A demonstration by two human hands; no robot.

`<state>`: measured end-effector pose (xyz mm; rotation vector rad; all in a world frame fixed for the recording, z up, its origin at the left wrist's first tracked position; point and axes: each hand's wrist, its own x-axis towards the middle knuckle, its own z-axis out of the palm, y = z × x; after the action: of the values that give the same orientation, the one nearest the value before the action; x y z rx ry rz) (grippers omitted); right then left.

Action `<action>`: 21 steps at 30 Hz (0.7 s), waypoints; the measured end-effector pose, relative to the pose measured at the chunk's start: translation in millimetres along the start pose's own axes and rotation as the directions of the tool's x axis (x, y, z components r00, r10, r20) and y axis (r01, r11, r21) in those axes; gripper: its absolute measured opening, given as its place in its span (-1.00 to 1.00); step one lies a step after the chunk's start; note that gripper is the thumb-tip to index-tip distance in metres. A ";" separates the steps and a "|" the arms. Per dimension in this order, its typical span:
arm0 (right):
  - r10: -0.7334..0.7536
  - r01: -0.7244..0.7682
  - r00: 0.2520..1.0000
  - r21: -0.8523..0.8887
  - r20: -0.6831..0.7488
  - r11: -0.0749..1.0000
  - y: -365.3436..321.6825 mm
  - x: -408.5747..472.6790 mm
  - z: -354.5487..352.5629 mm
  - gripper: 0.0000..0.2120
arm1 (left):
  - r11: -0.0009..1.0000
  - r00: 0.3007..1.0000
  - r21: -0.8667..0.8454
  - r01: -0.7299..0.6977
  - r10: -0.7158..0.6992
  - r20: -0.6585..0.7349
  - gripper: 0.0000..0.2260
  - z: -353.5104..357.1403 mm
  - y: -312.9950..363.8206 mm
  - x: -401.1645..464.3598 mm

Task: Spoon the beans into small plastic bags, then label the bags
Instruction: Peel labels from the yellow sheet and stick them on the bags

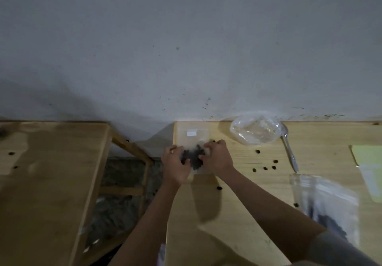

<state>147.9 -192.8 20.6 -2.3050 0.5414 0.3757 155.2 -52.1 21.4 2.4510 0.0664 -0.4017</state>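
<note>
A small clear plastic bag (194, 136) with a white label lies on the wooden table (237, 193) near its far left corner, dark beans (193, 158) gathered in its lower half. My left hand (175, 165) grips the bag's left side and my right hand (217, 158) grips its right side, fingers curled over the beans. A metal spoon (290, 154) lies on the table to the right, its bowl under a crumpled clear bag (256, 129). Several loose beans (266, 167) are scattered between.
A blurred clear bag with dark beans (328, 210) lies at the near right. A pale green sheet (370, 168) sits at the right edge. A second wooden table (47, 183) stands to the left across a gap. A grey wall (186, 48) rises behind.
</note>
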 end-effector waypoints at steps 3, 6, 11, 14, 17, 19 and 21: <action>-0.022 0.023 0.999 0.021 -0.026 1.000 0.1 -6.5 -4.5 -0.57 | 0.999 0.997 -0.037 0.016 -0.019 -0.069 -0.65 1.2 3.7 -3.6; -0.069 0.075 0.995 0.083 -0.077 0.994 8.8 -25.9 -16.4 -0.58 | 0.994 0.990 -0.105 -0.028 0.014 -0.138 -0.67 1.2 15.1 -17.7; -0.068 0.129 0.958 0.206 -0.279 0.970 57.3 -74.7 -51.2 -0.72 | 0.935 0.975 -0.308 -0.178 0.125 -0.183 -0.74 23.6 57.6 -61.4; -0.011 0.127 0.912 0.258 -0.410 0.958 103.8 -106.8 -75.0 -0.80 | 0.918 0.974 -0.327 -0.225 0.203 -0.100 -0.75 57.2 93.3 -97.1; 0.084 0.071 0.856 0.277 -0.510 0.958 160.9 -139.5 -105.1 -0.84 | 0.905 0.970 -0.367 -0.215 0.241 0.025 -0.77 96.9 130.2 -133.5; 0.158 0.007 0.806 0.277 -0.571 0.961 200.7 -158.3 -124.9 -0.83 | 0.905 0.959 -0.361 -0.227 0.273 0.080 -0.78 124.5 149.1 -152.1; 0.249 -0.092 0.763 0.281 -0.596 0.955 238.3 -170.3 -141.3 -0.79 | 0.913 0.949 -0.340 -0.224 0.284 0.138 -0.76 149.5 166.0 -167.2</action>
<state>-99.9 -401.6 48.5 -2.1131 1.0710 -0.3936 -20.0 -266.0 59.3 2.0570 -0.2484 -0.4601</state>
